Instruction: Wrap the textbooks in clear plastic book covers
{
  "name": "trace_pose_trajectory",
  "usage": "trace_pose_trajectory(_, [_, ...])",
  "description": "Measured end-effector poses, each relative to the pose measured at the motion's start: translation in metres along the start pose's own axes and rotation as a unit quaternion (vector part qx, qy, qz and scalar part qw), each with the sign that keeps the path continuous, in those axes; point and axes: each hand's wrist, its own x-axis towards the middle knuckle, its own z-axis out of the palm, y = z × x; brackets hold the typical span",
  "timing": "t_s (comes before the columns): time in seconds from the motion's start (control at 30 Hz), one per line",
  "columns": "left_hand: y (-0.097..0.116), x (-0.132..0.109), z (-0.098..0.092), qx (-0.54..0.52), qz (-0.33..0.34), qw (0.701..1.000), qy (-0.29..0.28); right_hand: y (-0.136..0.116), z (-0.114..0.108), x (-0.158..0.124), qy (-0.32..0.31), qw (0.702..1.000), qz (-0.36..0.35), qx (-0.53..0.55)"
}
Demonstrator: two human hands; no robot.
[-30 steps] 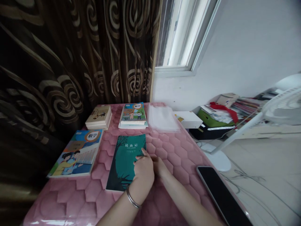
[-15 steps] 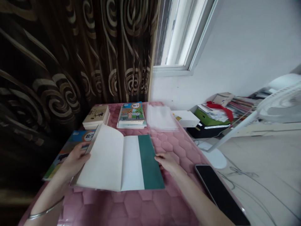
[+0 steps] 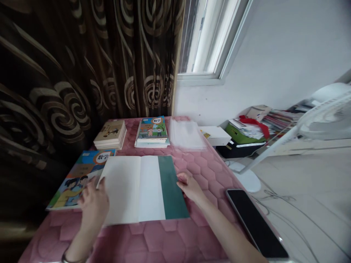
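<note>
An open book (image 3: 122, 193) lies face up on the table, showing a blank cream page, a white page and a green flap along its right side. My right hand (image 3: 190, 186) pinches the outer edge of that flap. Over the book's left edge is my left hand (image 3: 94, 204), fingers spread and a little blurred; whether it touches the page I cannot tell. Partly beneath the book and that hand is a colourful textbook (image 3: 79, 170) with a drawing of children on its cover.
A pink quilted-pattern table (image 3: 153, 241) carries a stack of tan books (image 3: 111, 133), a stack of textbooks (image 3: 152, 129), clear plastic sheets (image 3: 186, 135), a white box (image 3: 218, 135) and a black phone (image 3: 255, 219). A white fan (image 3: 276, 142) stands on the floor at right.
The book's left side has come down flat onto the table. My left hand has let go of it and moved slightly right, its fingers now spread. My right hand stays at the flap.
</note>
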Motion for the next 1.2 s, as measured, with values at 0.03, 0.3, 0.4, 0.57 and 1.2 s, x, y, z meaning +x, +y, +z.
trace_pose_trajectory(0.03, [0.018,-0.012,0.000,0.005,0.054,0.999,0.002,-0.001,0.001,0.000,-0.009,1.000,0.011,0.004])
trace_pose_trajectory(0.3, [0.144,-0.107,0.038,-0.124,0.447,0.842,-0.276,-0.016,0.001,-0.007,0.002,0.988,-0.067,-0.141])
trace_pose_trajectory(0.4, [0.145,-0.116,0.047,-0.140,0.441,0.838,-0.289,-0.019,0.000,-0.019,0.006,0.968,-0.074,-0.239])
trace_pose_trajectory(0.57, [0.136,-0.115,0.056,-0.153,0.445,0.838,-0.277,-0.025,-0.001,-0.009,0.054,0.924,-0.101,-0.365])
trace_pose_trajectory(1.2, [0.138,-0.144,0.077,-0.086,0.475,0.856,-0.185,-0.066,0.017,0.102,0.082,0.852,-0.028,-0.516])
